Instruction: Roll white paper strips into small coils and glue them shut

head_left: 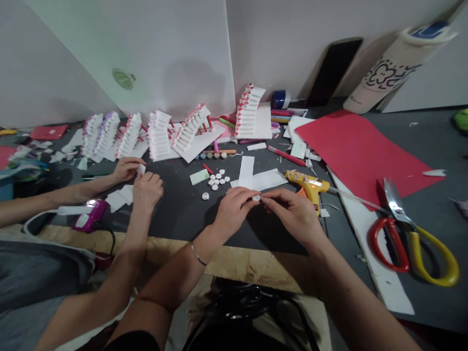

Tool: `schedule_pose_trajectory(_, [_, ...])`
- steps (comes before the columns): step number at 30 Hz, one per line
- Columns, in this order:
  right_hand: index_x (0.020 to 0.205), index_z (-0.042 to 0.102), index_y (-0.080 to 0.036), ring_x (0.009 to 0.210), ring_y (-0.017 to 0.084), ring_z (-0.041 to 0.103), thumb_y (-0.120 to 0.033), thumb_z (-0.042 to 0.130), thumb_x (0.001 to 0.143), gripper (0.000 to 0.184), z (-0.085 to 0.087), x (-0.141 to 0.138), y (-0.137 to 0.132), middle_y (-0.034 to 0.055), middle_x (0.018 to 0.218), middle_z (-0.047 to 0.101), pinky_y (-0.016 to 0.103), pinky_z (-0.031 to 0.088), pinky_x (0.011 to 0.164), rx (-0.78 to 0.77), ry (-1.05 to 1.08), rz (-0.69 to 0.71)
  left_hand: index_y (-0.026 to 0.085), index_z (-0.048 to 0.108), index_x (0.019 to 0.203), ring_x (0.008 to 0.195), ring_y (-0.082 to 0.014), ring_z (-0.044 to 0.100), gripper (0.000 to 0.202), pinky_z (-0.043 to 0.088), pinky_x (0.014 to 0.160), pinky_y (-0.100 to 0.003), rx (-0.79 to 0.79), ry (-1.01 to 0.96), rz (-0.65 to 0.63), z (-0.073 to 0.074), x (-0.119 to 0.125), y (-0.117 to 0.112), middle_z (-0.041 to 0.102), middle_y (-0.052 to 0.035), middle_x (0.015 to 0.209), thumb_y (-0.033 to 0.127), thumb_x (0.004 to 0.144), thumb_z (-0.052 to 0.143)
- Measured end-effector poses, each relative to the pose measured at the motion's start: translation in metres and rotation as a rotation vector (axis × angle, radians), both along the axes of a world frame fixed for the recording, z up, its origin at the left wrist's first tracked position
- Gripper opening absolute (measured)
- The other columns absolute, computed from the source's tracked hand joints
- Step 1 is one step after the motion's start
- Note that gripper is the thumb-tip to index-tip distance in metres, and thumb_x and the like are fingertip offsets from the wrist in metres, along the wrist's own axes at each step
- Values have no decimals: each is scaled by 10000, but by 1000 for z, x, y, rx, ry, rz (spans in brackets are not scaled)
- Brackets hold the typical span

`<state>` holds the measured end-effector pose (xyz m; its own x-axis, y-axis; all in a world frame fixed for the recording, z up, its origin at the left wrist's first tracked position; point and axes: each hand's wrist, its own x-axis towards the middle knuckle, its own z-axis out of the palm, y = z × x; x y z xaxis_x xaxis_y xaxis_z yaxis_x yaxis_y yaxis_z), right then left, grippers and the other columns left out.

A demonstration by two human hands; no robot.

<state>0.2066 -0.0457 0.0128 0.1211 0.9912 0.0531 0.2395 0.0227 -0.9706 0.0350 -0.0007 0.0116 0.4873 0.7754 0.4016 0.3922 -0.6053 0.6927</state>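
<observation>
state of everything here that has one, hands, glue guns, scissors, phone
left hand, fingers pinched on small white round piece
right hand, fingers pinched on the same piece
yellow glue gun, lying down, unheld
purple glue gun, lying down, unheld
scissors, lying flat, unheld
phone, screen dark, leaning on wall

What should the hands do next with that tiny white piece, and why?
Probably the right hand should reach for the yellow glue gun. Both it and the left hand pinch the tiny white piece, the gun lies just beside the right hand, and similar white rounds sit nearby.
</observation>
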Motion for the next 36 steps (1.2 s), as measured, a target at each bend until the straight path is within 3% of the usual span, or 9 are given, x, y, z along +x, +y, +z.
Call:
schedule_pose_trajectory(6, [875, 722, -204, 637, 156, 649, -432, 656, 827, 243, -1, -1, -1, 27, 760, 726, 294, 542, 627, -22, 90, 24, 199, 715, 1017, 904, -182, 645, 244, 485, 820, -306, -40, -33, 25, 2, 0, 0, 714, -71, 947, 368, 920, 568])
schedule_pose_trajectory(13, [835, 734, -223, 635, 166, 665, -389, 641, 828, 190, -1, -2, -3, 28, 768, 743, 297, 537, 638, 72, -102, -30, 201, 736, 965, 882, -176, 649, 235, 479, 804, -290, -108, -121, 52, 0, 1, -1, 722, -66, 920, 386, 887, 613])
schedule_pose_trajectory(21, [829, 738, -221, 602, 163, 666, -404, 619, 834, 218, 0, -4, -3, 28, 751, 745, 276, 537, 599, 57, -101, -23, 193, 732, 874, 735, -155, 601, 282, 454, 712, -268, -214, -171, 55, -2, 3, 0, 661, -27, 774, 460, 788, 706])
schedule_pose_trajectory(26, [843, 731, -214, 611, 168, 669, -403, 605, 844, 226, -4, -3, -3, 32, 760, 745, 283, 537, 606, 69, -176, -18, 222, 726, 1056, 801, -174, 614, 304, 452, 799, -302, -195, -111, 11, -2, 2, -2, 684, -42, 823, 427, 840, 661])
schedule_pose_trajectory(30, [843, 731, -214, 615, 174, 668, -439, 592, 853, 266, -6, -1, -3, 34, 745, 741, 293, 541, 615, 111, -230, -12, 219, 743, 1029, 894, -201, 627, 280, 452, 854, -333, -171, -80, -5, -1, 1, -5, 716, -79, 928, 416, 875, 618])
schedule_pose_trajectory(36, [875, 738, -220, 633, 173, 671, -462, 598, 857, 280, -3, -2, -4, 33, 772, 746, 292, 537, 625, 97, -239, -26, 214, 753, 967, 842, -185, 643, 232, 471, 825, -308, -278, -133, 14, 0, 2, -3, 725, -61, 897, 393, 857, 654])
